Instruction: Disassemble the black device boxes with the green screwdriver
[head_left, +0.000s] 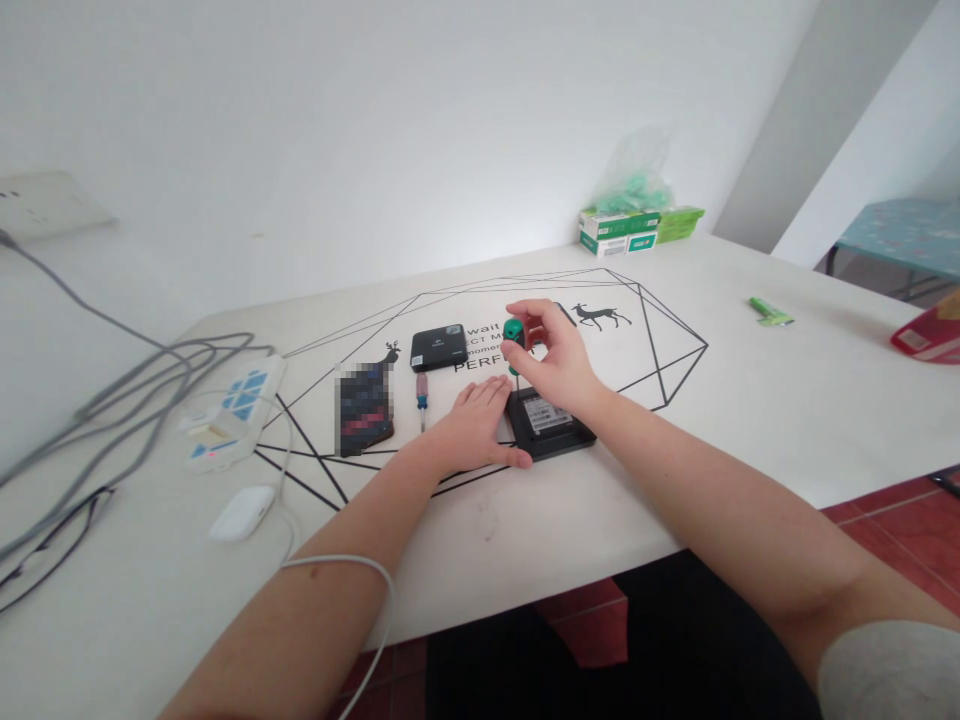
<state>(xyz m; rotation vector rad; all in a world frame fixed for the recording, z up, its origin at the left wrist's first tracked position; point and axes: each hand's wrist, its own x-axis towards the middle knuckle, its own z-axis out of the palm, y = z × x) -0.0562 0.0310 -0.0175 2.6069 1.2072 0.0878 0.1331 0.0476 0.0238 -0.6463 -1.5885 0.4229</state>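
Pale cloth from my sleeve [892, 670] is nearest me. If the black case [568, 441] is the middle of a clock, the sleeve is far out at four. At eight, a white cord [337, 557] lies over my left arm.

Flat on the white table [675, 480], right in front of me, the case has a drive [546, 416] with a white label in it. My left hand [478, 428] is spread out flat at nine, just beside the case, with its thumb by the front edge. My right hand [553, 352] is up at twelve, and its thumb and fingers pinch a green screwdriver [514, 332]. It stands upright, tip down at the case's ten o'clock corner. I can't tell if the tip touches.

A small black box [439, 348] is at ten. Between nine and ten lies a second screwdriver [422, 390] with a blue bit on its handle. Past it, at nine, is a blurred phone [365, 405], then a power strip [240, 412]. Green boxes [622, 225] sit near one, by the wall.
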